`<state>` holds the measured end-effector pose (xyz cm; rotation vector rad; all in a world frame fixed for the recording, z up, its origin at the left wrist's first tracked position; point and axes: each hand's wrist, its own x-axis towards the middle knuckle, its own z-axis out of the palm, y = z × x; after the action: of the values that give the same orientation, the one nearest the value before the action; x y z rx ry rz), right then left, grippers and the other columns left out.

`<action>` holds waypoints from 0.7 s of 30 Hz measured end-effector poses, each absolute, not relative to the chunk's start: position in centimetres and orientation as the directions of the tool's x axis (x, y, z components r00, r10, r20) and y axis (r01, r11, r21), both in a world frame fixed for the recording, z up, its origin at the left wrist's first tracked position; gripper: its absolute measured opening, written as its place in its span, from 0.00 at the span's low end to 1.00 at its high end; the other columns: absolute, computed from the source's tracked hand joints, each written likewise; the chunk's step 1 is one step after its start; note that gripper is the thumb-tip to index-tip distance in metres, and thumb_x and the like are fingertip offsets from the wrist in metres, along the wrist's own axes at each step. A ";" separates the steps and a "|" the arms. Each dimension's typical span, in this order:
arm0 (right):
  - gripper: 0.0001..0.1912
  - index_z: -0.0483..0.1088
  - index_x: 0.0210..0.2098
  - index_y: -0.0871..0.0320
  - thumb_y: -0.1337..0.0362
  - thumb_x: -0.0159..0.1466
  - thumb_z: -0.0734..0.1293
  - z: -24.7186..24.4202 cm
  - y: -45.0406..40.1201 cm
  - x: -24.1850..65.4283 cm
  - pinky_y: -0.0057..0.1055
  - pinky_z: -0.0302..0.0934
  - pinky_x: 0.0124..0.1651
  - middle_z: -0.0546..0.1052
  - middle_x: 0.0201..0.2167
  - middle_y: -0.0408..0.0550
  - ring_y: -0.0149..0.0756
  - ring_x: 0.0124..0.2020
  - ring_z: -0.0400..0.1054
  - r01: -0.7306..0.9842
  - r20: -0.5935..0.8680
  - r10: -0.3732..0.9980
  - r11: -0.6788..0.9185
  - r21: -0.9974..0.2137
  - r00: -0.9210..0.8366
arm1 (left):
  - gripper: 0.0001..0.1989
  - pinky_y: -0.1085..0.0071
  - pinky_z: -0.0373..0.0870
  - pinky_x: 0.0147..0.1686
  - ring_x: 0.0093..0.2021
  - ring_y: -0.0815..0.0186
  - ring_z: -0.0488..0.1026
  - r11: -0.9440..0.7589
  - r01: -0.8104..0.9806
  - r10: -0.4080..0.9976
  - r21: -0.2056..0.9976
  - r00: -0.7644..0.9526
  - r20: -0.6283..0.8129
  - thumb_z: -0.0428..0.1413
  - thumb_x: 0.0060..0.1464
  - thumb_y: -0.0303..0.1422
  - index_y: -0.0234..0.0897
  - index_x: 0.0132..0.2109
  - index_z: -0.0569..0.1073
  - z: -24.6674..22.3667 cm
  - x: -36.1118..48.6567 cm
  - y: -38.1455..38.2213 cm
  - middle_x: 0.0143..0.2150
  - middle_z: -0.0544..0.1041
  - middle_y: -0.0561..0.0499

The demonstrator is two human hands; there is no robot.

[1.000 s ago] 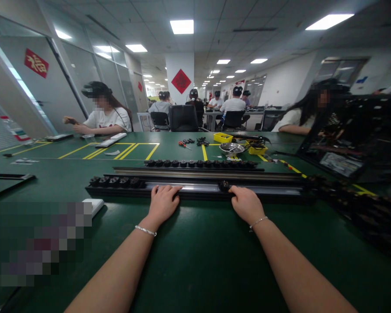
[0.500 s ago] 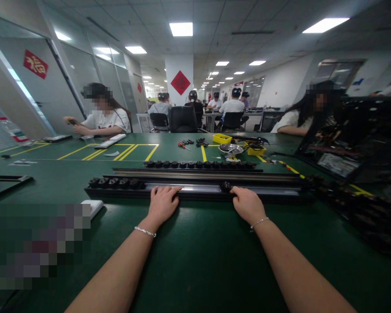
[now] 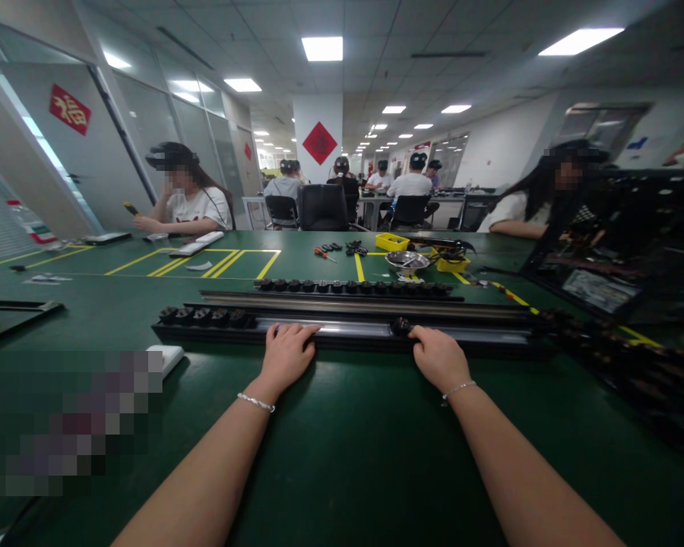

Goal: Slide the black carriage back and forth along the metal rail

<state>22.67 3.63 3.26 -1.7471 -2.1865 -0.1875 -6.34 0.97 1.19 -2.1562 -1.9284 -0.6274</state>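
Rail [image 3: 353, 329] on table [image 3: 342, 425]: how far filled?

Five sockets [image 3: 202, 314] at left end, lone socket [image 3: 400, 326] past middle; gap between unfilled. Left hand [image 3: 288, 353] spread on rail; right hand [image 3: 440, 355] curled at lone socket, grip unclear.

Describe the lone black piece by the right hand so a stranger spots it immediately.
On the green table, find the long black rail nearest the camera. In its channel, just left of the right hand, sits the black piece. It stands alone, unlike the similar pieces bunched at the left end.
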 end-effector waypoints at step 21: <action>0.17 0.73 0.37 0.57 0.70 0.58 0.55 3.1 3.7 23.2 0.31 0.55 0.42 0.77 0.37 0.47 0.36 0.39 0.68 0.975 0.348 0.924 0.201 -0.094 -0.158 | 0.18 0.56 0.48 0.56 0.47 0.60 0.67 -0.136 0.981 0.909 0.139 0.068 0.411 0.48 0.55 0.34 0.51 0.52 0.70 1.2 -6.4 1.0 0.42 0.75 0.52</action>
<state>23.19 3.70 3.09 -1.7858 -2.1549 -0.2167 -6.36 0.98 1.18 -2.1597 -1.9388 -0.6087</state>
